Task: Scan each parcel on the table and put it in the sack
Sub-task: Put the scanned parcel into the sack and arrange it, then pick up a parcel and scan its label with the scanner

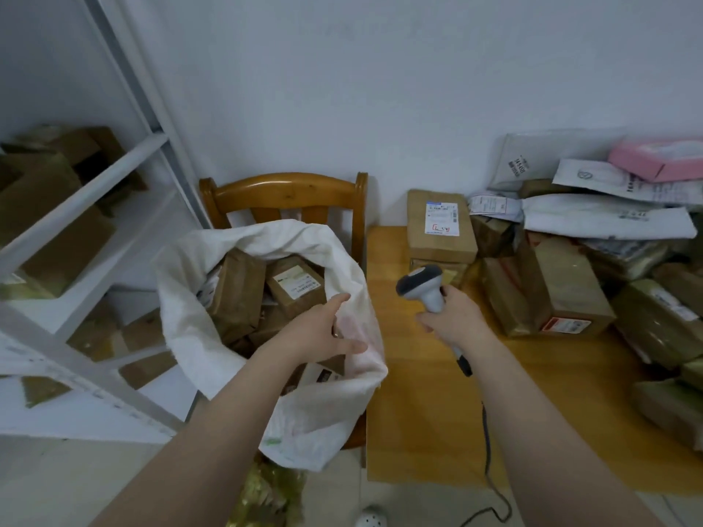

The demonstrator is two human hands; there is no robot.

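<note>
Table (pixel 418 393) piled with parcels (pixel 563 294), right hand (pixel 452 317) gripping the scanner (pixel 420 283), left hand (pixel 323 329) open and empty over the brimming sack (pixel 190 317), which may slump off its chair (pixel 289 188).

We find the sack (pixel 182 298) sitting on the chair (pixel 289 192), which stands against the wall just left of the worktop (pixel 418 412). Parcels (pixel 295 287) lie inside the sack, close to its mouth. The left hand (pixel 323 329) reaches over the sack's near rim, above them. To its right, over the worktop's left part, the right hand (pixel 452 317) holds the scanner (pixel 422 287), whose cable (pixel 489 450) trails off the near edge. Behind the scanner a labelled box (pixel 441 226) lies on another box. Right of these, a pile of parcels (pixel 593 260) covers the worktop's right side. A shelf rack (pixel 76 192) holding boxes stands left of the chair.
</note>
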